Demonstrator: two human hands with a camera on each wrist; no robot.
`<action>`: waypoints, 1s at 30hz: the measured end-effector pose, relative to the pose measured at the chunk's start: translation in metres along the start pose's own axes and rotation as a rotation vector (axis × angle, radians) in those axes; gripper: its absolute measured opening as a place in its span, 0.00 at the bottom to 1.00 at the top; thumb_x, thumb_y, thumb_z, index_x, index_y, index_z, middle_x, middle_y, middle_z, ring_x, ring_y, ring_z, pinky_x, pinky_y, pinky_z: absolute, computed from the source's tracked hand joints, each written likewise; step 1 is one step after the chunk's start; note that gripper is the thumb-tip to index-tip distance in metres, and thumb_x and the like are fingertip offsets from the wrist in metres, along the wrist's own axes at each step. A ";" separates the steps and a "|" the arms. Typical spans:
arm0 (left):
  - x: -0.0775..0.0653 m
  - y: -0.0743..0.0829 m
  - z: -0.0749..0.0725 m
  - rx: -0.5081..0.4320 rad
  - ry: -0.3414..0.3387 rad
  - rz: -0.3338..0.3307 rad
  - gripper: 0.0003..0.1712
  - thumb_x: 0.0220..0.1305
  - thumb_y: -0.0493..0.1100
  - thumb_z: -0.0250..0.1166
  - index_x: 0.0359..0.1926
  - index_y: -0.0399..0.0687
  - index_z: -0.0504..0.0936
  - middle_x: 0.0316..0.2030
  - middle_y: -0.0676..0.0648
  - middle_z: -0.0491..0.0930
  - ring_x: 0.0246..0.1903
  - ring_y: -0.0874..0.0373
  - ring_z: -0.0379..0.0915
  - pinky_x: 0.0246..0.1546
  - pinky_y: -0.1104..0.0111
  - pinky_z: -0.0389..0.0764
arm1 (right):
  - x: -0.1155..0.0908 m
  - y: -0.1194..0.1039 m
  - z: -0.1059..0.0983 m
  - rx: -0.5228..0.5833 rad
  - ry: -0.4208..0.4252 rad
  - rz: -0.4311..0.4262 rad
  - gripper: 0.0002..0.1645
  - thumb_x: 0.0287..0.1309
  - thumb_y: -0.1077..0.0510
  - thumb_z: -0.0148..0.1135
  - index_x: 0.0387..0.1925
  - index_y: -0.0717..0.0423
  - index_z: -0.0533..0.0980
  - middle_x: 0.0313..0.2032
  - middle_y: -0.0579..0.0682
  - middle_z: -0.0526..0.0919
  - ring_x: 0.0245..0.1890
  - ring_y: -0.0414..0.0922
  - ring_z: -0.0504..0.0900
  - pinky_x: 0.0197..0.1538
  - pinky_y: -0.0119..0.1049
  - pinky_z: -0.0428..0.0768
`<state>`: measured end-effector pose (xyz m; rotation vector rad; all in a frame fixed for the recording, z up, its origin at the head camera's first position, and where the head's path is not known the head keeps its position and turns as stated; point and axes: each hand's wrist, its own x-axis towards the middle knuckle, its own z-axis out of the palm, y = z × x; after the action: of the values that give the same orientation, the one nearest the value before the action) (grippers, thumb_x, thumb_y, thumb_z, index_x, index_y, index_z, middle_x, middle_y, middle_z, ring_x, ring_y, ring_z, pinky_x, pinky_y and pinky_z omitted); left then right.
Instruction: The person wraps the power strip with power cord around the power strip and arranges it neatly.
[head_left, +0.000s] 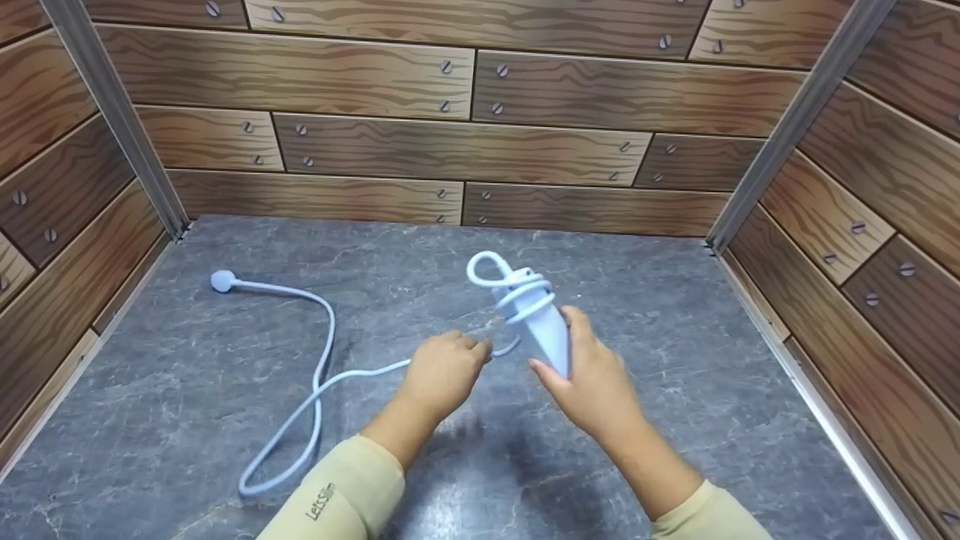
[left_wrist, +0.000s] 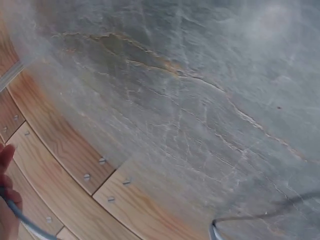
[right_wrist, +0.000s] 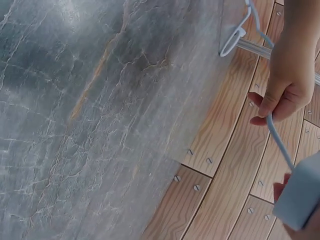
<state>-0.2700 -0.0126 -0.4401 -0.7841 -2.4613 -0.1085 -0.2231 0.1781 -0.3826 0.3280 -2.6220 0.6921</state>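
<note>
My right hand (head_left: 600, 382) grips a light-blue power strip (head_left: 546, 337) by its near end, thumb on one side and fingers on the other. Turns of its cord (head_left: 531, 300) wrap round the far end, and a loose loop sticks out at the upper left. To the left of the strip, my left hand (head_left: 448, 369) pinches the cord between thumb and fingers. In the right wrist view, the pinched cord (right_wrist: 280, 140) runs from the left hand (right_wrist: 287, 90) to the boxy strip (right_wrist: 299, 192). Only the fingers (left_wrist: 7, 200) show at the edge of the left wrist view.
The rest of the cord (head_left: 326, 345) lies on the grey marbled tabletop (head_left: 405, 277) at the left, crossing itself in a long loop. It ends in a round plug (head_left: 223, 281) near the back left. Wood-patterned walls (head_left: 375, 142) enclose the back and both sides.
</note>
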 end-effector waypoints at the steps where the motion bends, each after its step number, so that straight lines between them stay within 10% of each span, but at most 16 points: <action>1: -0.001 0.000 0.000 0.018 0.009 0.029 0.07 0.57 0.45 0.60 0.35 0.51 0.81 0.28 0.54 0.82 0.28 0.58 0.75 0.27 0.66 0.77 | 0.001 0.001 0.000 -0.031 0.002 0.019 0.44 0.46 0.47 0.68 0.61 0.56 0.58 0.37 0.59 0.79 0.29 0.55 0.79 0.29 0.49 0.76; 8: -0.004 0.006 -0.006 0.135 0.031 0.177 0.10 0.52 0.40 0.60 0.38 0.51 0.79 0.31 0.54 0.79 0.27 0.57 0.74 0.20 0.68 0.76 | 0.002 0.010 0.005 -0.253 -0.004 0.028 0.46 0.45 0.47 0.67 0.61 0.63 0.58 0.43 0.63 0.78 0.28 0.61 0.79 0.28 0.55 0.76; 16: 0.000 0.007 -0.017 0.070 -0.051 0.074 0.05 0.53 0.34 0.59 0.31 0.46 0.75 0.26 0.50 0.72 0.19 0.57 0.71 0.13 0.68 0.72 | -0.003 0.028 0.014 -0.441 0.036 -0.025 0.41 0.41 0.52 0.68 0.56 0.69 0.65 0.38 0.62 0.78 0.23 0.59 0.78 0.22 0.52 0.75; 23: 0.004 -0.004 -0.029 0.024 -0.079 -0.034 0.09 0.53 0.34 0.59 0.37 0.46 0.78 0.28 0.49 0.75 0.21 0.54 0.74 0.18 0.64 0.76 | -0.002 0.043 0.013 -0.497 -0.088 0.101 0.44 0.41 0.54 0.67 0.58 0.71 0.62 0.38 0.66 0.77 0.22 0.61 0.78 0.23 0.53 0.75; 30: 0.004 -0.009 -0.038 0.075 0.047 0.085 0.08 0.54 0.37 0.60 0.36 0.47 0.81 0.27 0.51 0.76 0.24 0.57 0.75 0.18 0.66 0.76 | 0.001 0.046 0.012 -0.481 -0.201 0.176 0.51 0.46 0.52 0.65 0.63 0.72 0.52 0.40 0.68 0.76 0.24 0.59 0.78 0.25 0.52 0.76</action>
<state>-0.2592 -0.0265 -0.4046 -0.8424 -2.3701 -0.0035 -0.2426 0.2111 -0.4117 0.0232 -2.9223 0.0641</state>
